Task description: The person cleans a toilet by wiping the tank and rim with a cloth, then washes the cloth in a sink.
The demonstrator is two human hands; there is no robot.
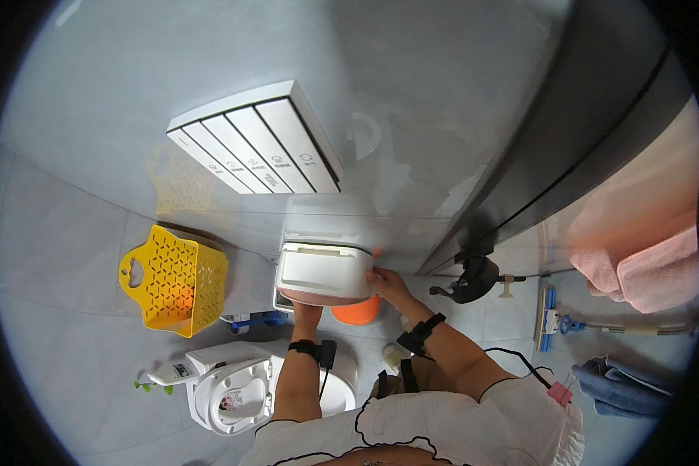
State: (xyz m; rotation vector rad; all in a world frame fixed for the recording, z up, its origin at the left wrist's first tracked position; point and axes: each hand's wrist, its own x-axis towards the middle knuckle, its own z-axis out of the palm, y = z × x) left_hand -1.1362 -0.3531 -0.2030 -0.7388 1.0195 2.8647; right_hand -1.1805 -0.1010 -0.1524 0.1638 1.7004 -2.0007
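A white lidded plastic box (325,272) with a pink lower part is between my hands, close against the grey tiled wall (419,175). My left hand (307,313) supports it from beneath, its fingers hidden behind the pink edge. At the box's right end, my right hand (391,286) grips the side with bent fingers. The lid appears closed. Whether the back of the box touches the wall, I cannot tell. Above it a white switch panel (256,143) with several wide keys is fixed to the wall.
A perforated yellow basket (172,279) hangs left. Below are a white toilet (239,396) and an orange container (355,311). Rightward are a black fixture (472,281), a sponge mop (550,320), pink towels (658,271) and blue cloth (617,384).
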